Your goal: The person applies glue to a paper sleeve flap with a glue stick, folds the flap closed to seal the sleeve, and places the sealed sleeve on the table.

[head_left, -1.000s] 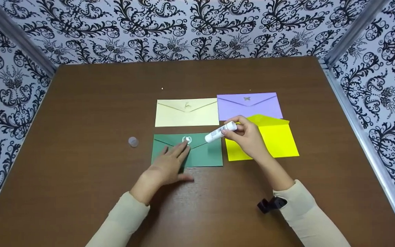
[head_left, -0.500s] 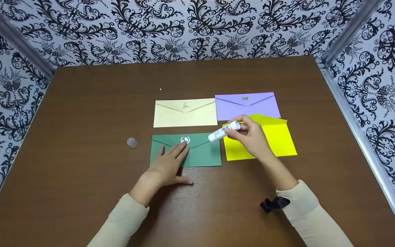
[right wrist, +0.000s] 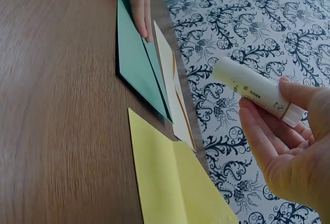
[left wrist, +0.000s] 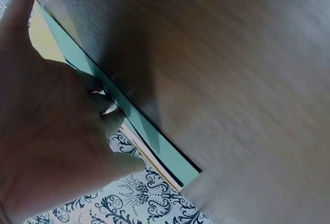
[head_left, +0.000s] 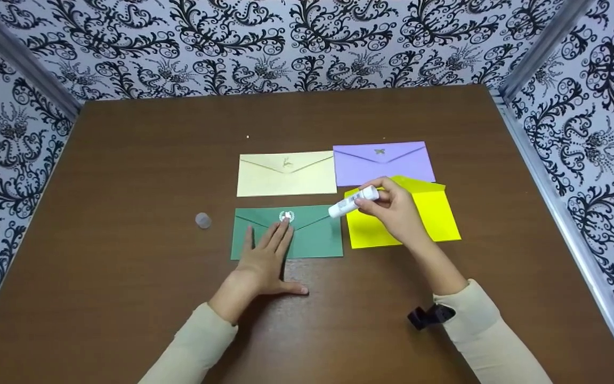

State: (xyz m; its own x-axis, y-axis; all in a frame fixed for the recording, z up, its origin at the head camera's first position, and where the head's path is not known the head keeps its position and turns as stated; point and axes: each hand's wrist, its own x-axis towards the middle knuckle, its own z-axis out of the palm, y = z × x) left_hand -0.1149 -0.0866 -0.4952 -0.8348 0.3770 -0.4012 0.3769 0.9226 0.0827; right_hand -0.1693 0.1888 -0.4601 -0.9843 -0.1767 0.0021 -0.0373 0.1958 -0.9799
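Note:
A green envelope (head_left: 315, 240) with its flap folded down lies nearest me, a pale round emblem at the flap's tip. My left hand (head_left: 264, 261) is spread over it, straight fingertips on the flap by the emblem, thumb out on the table. My right hand (head_left: 397, 213) holds a white glue stick (right wrist: 252, 87) between thumb and fingers, tilted, above the gap between the green envelope and a yellow envelope (head_left: 437, 216). The yellow one's flap (head_left: 411, 184) is unfolded away from me. The glue stick's cap (head_left: 203, 220) stands apart, left of the green envelope.
Behind lie a cream envelope (head_left: 285, 184) and a purple envelope (head_left: 387, 170), both with flaps down; the yellow flap reaches the purple one's front edge. Patterned walls (head_left: 264, 48) border the brown table (head_left: 142, 160) at the back and sides.
The glue stick in my right hand has shifted slightly right, away from the green envelope. My left hand's fingers have straightened and its thumb has slid a little toward me. The envelopes keep their places.

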